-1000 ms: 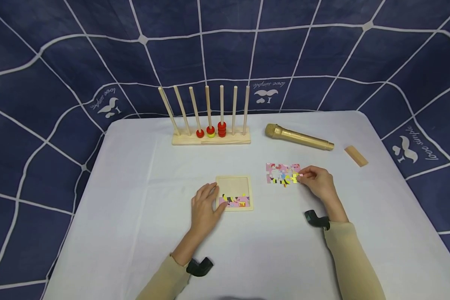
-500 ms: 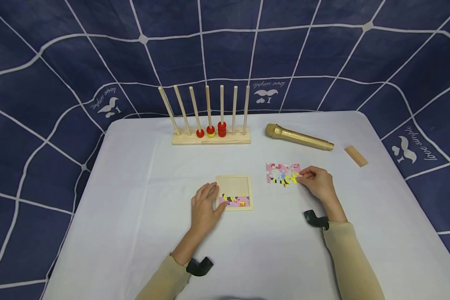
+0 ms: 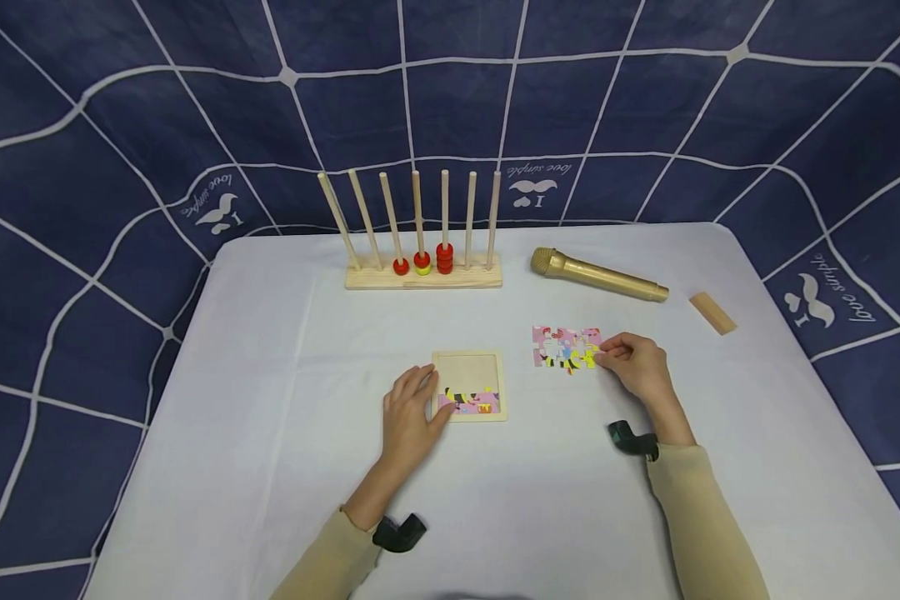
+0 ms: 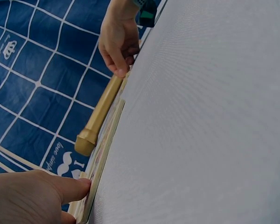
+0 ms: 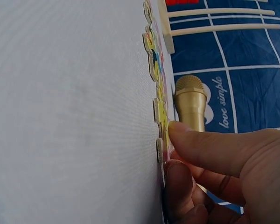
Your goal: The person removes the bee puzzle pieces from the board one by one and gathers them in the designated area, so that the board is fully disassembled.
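In the head view, a square wooden puzzle tray (image 3: 465,367) lies on the table with a strip of joined jigsaw pieces (image 3: 480,404) along its near side. My left hand (image 3: 407,421) holds the tray at its left side, the thumb over the near-left corner; the left wrist view shows that thumb (image 4: 74,187) on the rim. To the right of the tray lies a joined block of pink and yellow jigsaw pieces (image 3: 558,346). My right hand (image 3: 637,365) pinches a jigsaw piece (image 5: 165,140) at the block's right edge, mostly hidden by the fingers.
Behind the tray stands a wooden peg abacus (image 3: 423,282) with red and yellow beads on some pegs. A gold microphone (image 3: 600,275) lies behind the block, and a small wooden slat (image 3: 712,312) lies at the right. A blue grid-patterned cloth (image 3: 450,108) rises behind the table.
My right fingers stay at the block's right edge; the pinched piece has shifted slightly against the block. The left hand and tray have not visibly moved.
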Tool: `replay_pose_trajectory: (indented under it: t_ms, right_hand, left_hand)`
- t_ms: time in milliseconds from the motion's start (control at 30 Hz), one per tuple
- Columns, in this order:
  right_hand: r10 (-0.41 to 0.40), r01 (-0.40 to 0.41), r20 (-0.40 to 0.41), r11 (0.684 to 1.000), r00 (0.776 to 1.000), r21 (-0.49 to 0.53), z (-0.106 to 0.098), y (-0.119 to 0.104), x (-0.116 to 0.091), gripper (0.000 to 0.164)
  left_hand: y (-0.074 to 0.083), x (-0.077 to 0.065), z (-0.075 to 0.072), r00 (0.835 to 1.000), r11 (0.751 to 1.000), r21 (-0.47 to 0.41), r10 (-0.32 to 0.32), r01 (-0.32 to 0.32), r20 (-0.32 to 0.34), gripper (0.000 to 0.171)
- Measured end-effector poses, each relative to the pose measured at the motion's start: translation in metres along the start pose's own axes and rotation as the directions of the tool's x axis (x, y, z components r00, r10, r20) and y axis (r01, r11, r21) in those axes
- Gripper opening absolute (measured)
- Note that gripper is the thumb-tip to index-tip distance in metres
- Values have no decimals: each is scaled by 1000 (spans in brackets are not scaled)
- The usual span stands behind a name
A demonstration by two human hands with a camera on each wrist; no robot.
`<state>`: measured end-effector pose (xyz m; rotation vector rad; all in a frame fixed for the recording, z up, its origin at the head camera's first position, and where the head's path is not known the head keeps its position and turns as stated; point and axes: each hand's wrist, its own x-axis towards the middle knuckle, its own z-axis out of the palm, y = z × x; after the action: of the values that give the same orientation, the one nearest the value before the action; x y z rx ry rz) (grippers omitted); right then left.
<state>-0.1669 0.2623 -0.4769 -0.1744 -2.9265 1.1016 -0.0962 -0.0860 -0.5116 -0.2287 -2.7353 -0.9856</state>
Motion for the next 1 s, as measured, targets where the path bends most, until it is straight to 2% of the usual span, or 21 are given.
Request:
replay_pose_trajectory:
  t_ms: [167, 300, 433, 600, 833, 1000]
  right_hand:
    - [39, -38, -55, 999, 998, 23, -2, -6, -1, 15]
    - [57, -50, -61, 993, 997, 110, -1, -20, -3, 16]
    - [29, -25, -14, 979, 999, 201, 6, -37, -5, 20]
    - [-46, 25, 71, 960, 996, 279, 22, -59, -8, 23]
    - [-134, 56, 186, 927, 973, 371, 51, -92, -18, 17]
    - [-209, 107, 246, 922, 947, 372, 70, -113, -27, 18]
  left_hand:
    - [0, 0, 0, 1000, 1000, -3, 3, -3, -1, 54]
    - [0, 0, -1, 1000, 1000, -19, 9, -9, 0, 57]
    - [-1, -1, -4, 999, 999, -22, 30, -30, 18, 67]
    - [-3, -1, -7, 997, 998, -17, 54, -53, 55, 82]
    - [-6, -2, -8, 996, 998, -21, 55, -53, 64, 81]
    - [-6, -1, -8, 996, 999, -17, 50, -49, 71, 80]
